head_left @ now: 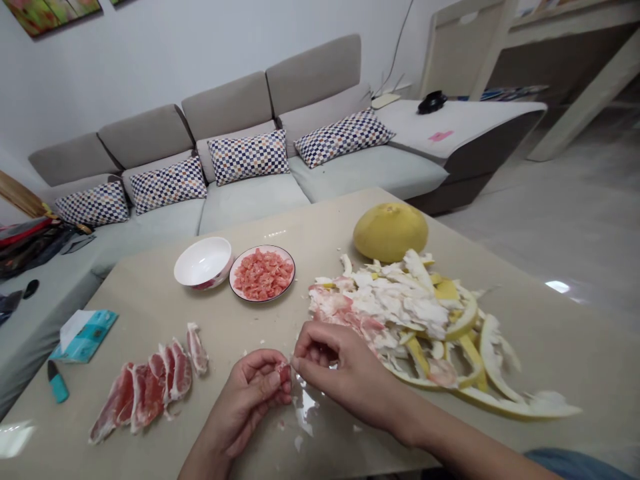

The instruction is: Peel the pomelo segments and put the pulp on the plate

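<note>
My left hand (253, 393) is closed around a small red piece of pomelo flesh (285, 372), held between thumb and fingers just above the table. Beside it, my right hand (340, 363) pinches thumb and forefinger together at the edge of that piece; a pale scrap shows there, too small to name. Several pomelo segments (150, 387) in white membrane lie to the left. Beyond my hands stands a plate (294, 270) piled with peeled pomelo flesh (263, 273). A heap of white pith and membrane (395, 303) with yellow peel (470, 360) spreads to the right.
A white bowl (204, 260) touches or nearly touches the plate. One yellow pomelo (391, 233) sits behind the peel heap. At the left are a blue tissue pack (90, 340) and a teal-handled knife (58, 387). A grey sofa (255, 193) runs behind the table (220, 327).
</note>
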The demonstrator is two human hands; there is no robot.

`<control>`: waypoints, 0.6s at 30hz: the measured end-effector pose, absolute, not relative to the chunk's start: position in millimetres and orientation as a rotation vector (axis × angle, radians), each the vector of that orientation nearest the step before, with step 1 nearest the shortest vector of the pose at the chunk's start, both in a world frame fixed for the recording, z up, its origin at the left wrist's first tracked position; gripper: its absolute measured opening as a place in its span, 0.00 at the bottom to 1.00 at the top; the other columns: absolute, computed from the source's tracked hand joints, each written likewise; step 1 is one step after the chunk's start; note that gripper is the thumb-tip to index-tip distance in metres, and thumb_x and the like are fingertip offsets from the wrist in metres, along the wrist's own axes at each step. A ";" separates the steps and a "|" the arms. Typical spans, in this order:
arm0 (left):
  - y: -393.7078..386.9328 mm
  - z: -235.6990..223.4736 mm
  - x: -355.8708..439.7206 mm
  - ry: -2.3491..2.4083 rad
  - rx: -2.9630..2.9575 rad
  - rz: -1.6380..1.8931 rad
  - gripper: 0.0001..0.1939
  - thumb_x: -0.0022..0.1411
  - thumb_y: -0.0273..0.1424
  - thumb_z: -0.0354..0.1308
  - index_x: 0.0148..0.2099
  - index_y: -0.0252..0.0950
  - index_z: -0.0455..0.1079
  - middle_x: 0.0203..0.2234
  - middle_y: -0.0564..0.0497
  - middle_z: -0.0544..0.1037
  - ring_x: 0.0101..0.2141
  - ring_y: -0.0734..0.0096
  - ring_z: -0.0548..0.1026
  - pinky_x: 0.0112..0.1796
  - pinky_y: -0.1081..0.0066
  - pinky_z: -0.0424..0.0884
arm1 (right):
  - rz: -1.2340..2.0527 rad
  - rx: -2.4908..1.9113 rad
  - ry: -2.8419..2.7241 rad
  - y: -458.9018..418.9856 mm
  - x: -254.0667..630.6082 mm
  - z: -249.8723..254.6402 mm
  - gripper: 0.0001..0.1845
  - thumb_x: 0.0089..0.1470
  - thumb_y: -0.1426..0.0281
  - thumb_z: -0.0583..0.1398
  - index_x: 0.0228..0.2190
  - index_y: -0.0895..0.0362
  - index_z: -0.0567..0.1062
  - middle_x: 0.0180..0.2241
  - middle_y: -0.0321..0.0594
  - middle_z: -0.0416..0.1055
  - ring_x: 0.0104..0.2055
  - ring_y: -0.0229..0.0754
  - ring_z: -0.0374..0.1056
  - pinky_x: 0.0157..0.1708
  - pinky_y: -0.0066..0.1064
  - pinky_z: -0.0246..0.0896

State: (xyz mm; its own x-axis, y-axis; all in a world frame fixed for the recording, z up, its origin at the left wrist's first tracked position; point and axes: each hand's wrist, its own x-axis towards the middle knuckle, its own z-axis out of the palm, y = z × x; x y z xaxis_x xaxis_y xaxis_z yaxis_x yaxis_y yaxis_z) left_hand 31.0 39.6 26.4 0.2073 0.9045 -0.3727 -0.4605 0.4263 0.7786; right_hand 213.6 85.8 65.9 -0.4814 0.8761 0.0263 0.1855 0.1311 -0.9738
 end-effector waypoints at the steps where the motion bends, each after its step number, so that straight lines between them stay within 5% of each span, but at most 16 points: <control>1: 39.1 26.8 30.1 0.927 0.585 1.015 0.10 0.51 0.28 0.70 0.38 0.33 0.77 0.28 0.51 0.77 0.29 0.78 0.75 0.33 0.78 0.72 | 1.406 -1.022 -1.759 86.6 213.7 66.1 0.05 0.48 0.72 0.59 0.23 0.57 0.71 0.19 0.31 0.62 0.23 0.34 0.58 0.23 0.23 0.52; 10: 39.2 31.4 25.2 0.890 0.683 0.963 0.11 0.50 0.31 0.71 0.36 0.32 0.77 0.25 0.51 0.74 0.28 0.76 0.73 0.30 0.77 0.70 | 1.530 -0.990 -1.612 92.5 215.3 67.8 0.03 0.46 0.73 0.61 0.23 0.58 0.70 0.19 0.29 0.63 0.22 0.33 0.57 0.23 0.24 0.53; 16: 38.4 30.7 22.2 0.920 0.688 0.965 0.12 0.49 0.31 0.71 0.36 0.33 0.77 0.27 0.50 0.75 0.28 0.75 0.73 0.30 0.77 0.70 | 1.826 -0.782 -1.426 92.1 215.5 65.1 0.10 0.46 0.67 0.64 0.23 0.59 0.69 0.39 0.40 0.72 0.27 0.32 0.66 0.24 0.25 0.62; 18: 38.3 29.6 21.3 0.920 0.696 0.955 0.12 0.49 0.31 0.71 0.37 0.34 0.78 0.27 0.50 0.75 0.29 0.75 0.73 0.30 0.77 0.70 | 1.938 -0.731 -1.331 91.9 215.6 64.4 0.12 0.46 0.65 0.66 0.24 0.58 0.69 0.35 0.39 0.73 0.26 0.33 0.68 0.25 0.26 0.65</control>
State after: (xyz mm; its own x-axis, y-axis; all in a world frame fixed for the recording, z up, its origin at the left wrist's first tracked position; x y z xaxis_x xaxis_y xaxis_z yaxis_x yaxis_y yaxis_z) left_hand 21.3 38.3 29.6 0.2735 0.9005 -0.3379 -0.3715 0.4230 0.8265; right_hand 215.6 91.9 64.4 -0.6213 0.7799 -0.0759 -0.2096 -0.2587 -0.9430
